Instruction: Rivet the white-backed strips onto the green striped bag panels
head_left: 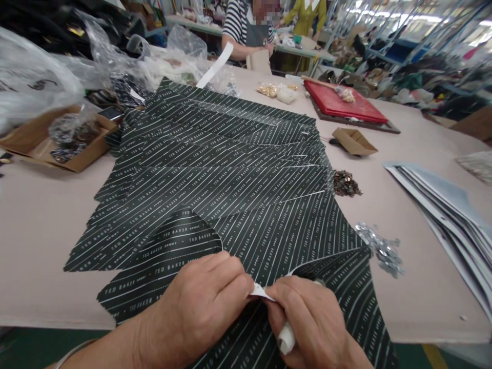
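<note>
Black fabric panels with slanted white stripes and lettering (pixel 230 184) lie in a staggered stack on the table. At the near edge, my left hand (pixel 207 292) pinches the folded white-backed edge of the top panel (pixel 260 291). Close beside it, my right hand (pixel 307 312) grips the same edge between thumb and fingers. A white rod-like thing (pixel 286 339) also sits in my right palm, its end sticking out below; its kind is hidden by the fingers. The panel bulges up on both sides of my hands.
Small metal pieces form a dark pile (pixel 346 183) and a silver pile (pixel 380 248) on the right, near a small cardboard tray (pixel 354 142) and stacked sheets (pixel 446 220). A red board (pixel 344 100) lies farther back. An open carton (pixel 57 138) stands left. Two people work beyond.
</note>
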`<state>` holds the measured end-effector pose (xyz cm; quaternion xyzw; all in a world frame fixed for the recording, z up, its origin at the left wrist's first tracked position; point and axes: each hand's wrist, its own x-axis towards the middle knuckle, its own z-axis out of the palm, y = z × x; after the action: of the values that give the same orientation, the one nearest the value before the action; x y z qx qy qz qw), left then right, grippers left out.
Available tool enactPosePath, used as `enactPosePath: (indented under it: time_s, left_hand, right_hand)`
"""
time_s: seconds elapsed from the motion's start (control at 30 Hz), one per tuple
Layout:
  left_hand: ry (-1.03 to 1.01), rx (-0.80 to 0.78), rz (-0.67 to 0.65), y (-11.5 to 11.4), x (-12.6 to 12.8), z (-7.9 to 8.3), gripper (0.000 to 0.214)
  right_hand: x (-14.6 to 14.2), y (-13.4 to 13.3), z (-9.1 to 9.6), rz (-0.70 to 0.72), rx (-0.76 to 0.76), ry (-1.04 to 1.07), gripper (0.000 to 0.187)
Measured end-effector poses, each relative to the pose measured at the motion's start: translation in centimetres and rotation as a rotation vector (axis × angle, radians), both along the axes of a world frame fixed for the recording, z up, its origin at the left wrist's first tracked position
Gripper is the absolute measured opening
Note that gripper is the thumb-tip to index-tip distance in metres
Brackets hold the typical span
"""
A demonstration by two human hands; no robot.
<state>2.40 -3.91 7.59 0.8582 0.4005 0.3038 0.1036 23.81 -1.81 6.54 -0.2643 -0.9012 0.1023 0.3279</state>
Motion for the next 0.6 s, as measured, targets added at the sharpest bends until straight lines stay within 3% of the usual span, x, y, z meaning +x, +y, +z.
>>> enactPosePath:
  time_s: [0.13,0.33,0.5,0.6]
  left_hand:
    - [0.022,-0.021,-0.006,0.1,0.2,0.1,0.02]
    - [0.092,0.214,-0.007,0.8,-0.4,0.1,0.023]
    - [0.233,0.471,0.04,3.4,-2.7,2.5,0.024]
    - [0.388,0.497,0.078,4.4,-4.0,3.9,0.018]
  right_hand:
    - [-0.1,-0.2,-0.4,-0.018,-0.003,-0.032,0.012]
    - [-0.7,0.5,-0.2,-0.061,0.035,0.009,0.017]
    - [-1.5,2.9,1.5,-0.216,0.203,-0.06,0.022]
    - [-2.0,4.2,1.9,-0.3,0.289,-0.112,0.022]
